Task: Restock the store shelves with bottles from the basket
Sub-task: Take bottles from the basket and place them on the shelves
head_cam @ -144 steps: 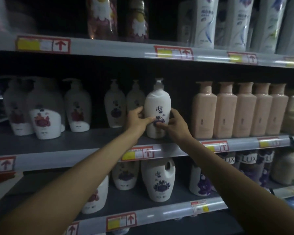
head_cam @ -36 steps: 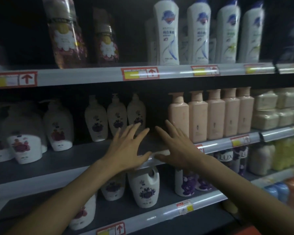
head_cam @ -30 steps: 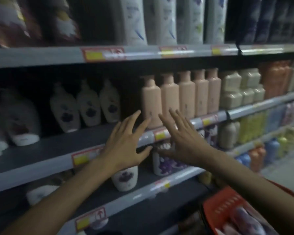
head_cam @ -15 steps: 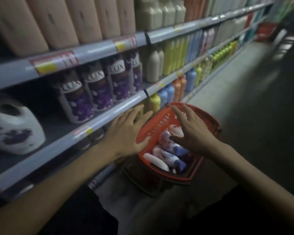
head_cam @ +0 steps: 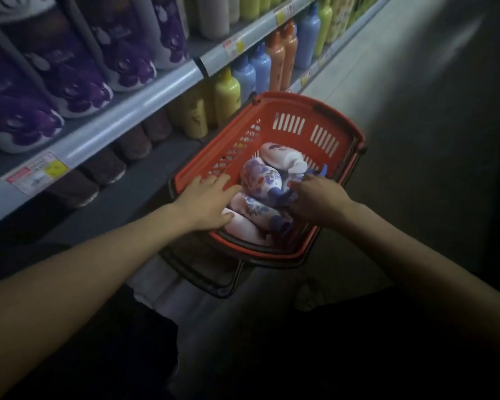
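The left hand's fingers [head_cam: 228, 189] lie straight and slightly spread, their tips resting on the side of a white bottle printed with blue flowers [head_cam: 259, 180], while the thumb touches a plain pale bottle [head_cam: 241, 227] lower in the pile. The left hand [head_cam: 205, 202] itself sits over the near-left rim of the basket. The right hand's fingers [head_cam: 300, 188] bend downward among the bottles at the blue pump cap [head_cam: 276, 194] of the flowered bottle; whether they actually close on it cannot be told, because the back of the right hand [head_cam: 315, 201] hides the tips. Between the two hands lies a second flowered white bottle [head_cam: 254, 207], and beyond them a white bottle with a pale pump head [head_cam: 280, 156] lies on its side. All of these are heaped in a red plastic basket with slotted walls [head_cam: 309, 104], standing on the grey aisle floor [head_cam: 387, 111], with its dark handle [head_cam: 202, 272] folded down towards the person. Just left of the basket runs a grey metal shelf edge [head_cam: 127, 111] bearing a price label [head_cam: 35, 174]; above it stand white bottles with purple flowers [head_cam: 70, 76], and below it a yellow bottle [head_cam: 227, 93], blue bottles [head_cam: 251, 73] and orange bottles [head_cam: 283, 50].
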### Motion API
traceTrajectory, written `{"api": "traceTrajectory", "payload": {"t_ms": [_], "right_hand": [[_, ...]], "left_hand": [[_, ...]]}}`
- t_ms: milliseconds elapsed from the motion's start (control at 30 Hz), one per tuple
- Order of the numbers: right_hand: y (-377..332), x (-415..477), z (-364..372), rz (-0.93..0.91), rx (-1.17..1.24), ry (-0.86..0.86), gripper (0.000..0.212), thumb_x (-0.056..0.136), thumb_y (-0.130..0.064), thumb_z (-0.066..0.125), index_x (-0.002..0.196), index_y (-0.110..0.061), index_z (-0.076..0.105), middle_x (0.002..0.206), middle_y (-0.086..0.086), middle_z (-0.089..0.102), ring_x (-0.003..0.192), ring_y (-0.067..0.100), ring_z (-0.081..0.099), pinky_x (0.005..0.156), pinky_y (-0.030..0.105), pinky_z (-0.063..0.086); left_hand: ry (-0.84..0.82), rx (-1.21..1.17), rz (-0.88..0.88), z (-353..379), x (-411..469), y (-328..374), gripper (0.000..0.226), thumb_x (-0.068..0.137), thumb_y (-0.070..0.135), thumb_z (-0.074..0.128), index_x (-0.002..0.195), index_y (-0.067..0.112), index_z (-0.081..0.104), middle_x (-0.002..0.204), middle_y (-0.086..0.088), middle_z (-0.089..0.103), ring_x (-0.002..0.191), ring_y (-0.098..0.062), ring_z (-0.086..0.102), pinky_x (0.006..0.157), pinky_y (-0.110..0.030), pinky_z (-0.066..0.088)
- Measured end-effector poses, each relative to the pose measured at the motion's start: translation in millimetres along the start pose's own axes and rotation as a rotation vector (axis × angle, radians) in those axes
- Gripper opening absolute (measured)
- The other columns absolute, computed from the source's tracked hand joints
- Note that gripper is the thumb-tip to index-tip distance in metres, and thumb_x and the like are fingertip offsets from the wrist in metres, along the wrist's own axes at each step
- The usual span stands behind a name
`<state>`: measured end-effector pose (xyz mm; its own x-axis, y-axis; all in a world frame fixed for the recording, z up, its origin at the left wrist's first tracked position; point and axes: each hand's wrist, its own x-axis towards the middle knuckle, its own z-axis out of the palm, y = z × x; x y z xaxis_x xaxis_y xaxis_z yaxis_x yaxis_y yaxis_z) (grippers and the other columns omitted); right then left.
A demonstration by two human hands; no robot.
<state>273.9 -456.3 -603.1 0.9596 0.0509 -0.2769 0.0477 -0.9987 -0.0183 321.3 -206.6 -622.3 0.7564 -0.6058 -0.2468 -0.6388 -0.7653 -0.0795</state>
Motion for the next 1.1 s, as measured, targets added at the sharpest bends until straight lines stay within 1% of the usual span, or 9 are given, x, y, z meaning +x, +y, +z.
{"api": "traceTrajectory", "payload": {"t_ms": [100,233,333,467,533,733,933,1000,1100], "right_hand": [[7,15,-9,0.057,-0.034,0.063,0.043,0.092,-0.033,0.063,0.13,-0.013,0.061,0.128,0.016,0.06,0.114,0.04,0.06,0.088,0.042,0.051],[10,43,-16,0.126,-0.051,0.055,0.041,0.093,-0.028,0.064,0.131,-0.014,0.058,0.124,0.016,0.062,0.113,0.038,0.06,0.088,0.041,0.048],[3,64,-15,0.17,-0.074,-0.041,0.037,0.093,-0.028,0.063,0.127,-0.014,0.058,0.126,0.016,0.063,0.115,0.037,0.061,0.093,0.042,0.047],[-4,88,-5,0.172,-0.15,-0.262,0.048,0.095,-0.029,0.061,0.143,-0.024,0.052,0.142,0.013,0.055,0.127,0.036,0.056,0.104,0.048,0.044],[0,97,-1,0.188,-0.161,-0.279,0.051,0.097,-0.031,0.059,0.147,-0.024,0.047,0.145,0.011,0.054,0.129,0.034,0.055,0.105,0.048,0.043],[28,110,5,0.177,-0.129,-0.169,0.034,0.101,-0.022,0.053,0.135,-0.025,0.052,0.121,0.012,0.065,0.107,0.033,0.064,0.082,0.039,0.041],[38,112,-3,0.093,-0.081,-0.038,0.041,0.097,-0.02,0.064,0.136,-0.024,0.054,0.107,0.012,0.068,0.085,0.031,0.064,0.068,0.036,0.051],[36,113,-13,0.069,-0.081,0.027,0.03,0.097,-0.019,0.063,0.127,-0.022,0.059,0.101,0.012,0.066,0.08,0.031,0.061,0.066,0.036,0.05],[31,113,-28,0.085,0.08,0.152,0.017,0.098,-0.022,0.061,0.114,-0.02,0.066,0.099,0.011,0.07,0.078,0.031,0.065,0.068,0.04,0.057]], "left_hand": [[0.03,-0.052,0.018,-1,18,3,0.075,0.081,0.061,0.04,0.147,0.026,0.043,0.137,-0.009,0.049,0.126,-0.035,0.054,0.098,-0.05,0.047],[0.112,-0.128,0.039,-14,36,20,0.07,0.093,0.056,0.052,0.154,0.025,0.035,0.146,-0.008,0.047,0.129,-0.033,0.051,0.103,-0.048,0.043],[0.146,-0.197,0.063,-21,46,31,0.067,0.093,0.057,0.053,0.152,0.029,0.037,0.144,-0.006,0.049,0.13,-0.032,0.051,0.103,-0.048,0.043],[0.127,-0.177,0.053,-17,50,31,0.071,0.093,0.058,0.053,0.155,0.028,0.034,0.144,-0.007,0.051,0.129,-0.034,0.052,0.103,-0.048,0.044],[0.122,-0.169,0.027,-15,51,28,0.073,0.093,0.058,0.053,0.156,0.026,0.032,0.144,-0.008,0.05,0.13,-0.034,0.051,0.104,-0.048,0.043],[0.148,-0.192,-0.003,-18,53,17,0.063,0.096,0.049,0.052,0.152,0.024,0.036,0.14,-0.008,0.053,0.127,-0.034,0.051,0.104,-0.047,0.041],[0.191,-0.206,-0.017,-21,56,14,0.057,0.096,0.045,0.052,0.149,0.024,0.043,0.135,-0.007,0.055,0.126,-0.032,0.051,0.105,-0.047,0.04],[0.206,-0.22,-0.038,-25,58,13,0.056,0.096,0.045,0.052,0.147,0.024,0.045,0.135,-0.007,0.056,0.126,-0.031,0.052,0.104,-0.046,0.04],[0.218,-0.269,-0.08,-32,59,12,0.053,0.096,0.045,0.054,0.145,0.025,0.05,0.133,-0.007,0.058,0.125,-0.032,0.053,0.104,-0.046,0.041]]}}
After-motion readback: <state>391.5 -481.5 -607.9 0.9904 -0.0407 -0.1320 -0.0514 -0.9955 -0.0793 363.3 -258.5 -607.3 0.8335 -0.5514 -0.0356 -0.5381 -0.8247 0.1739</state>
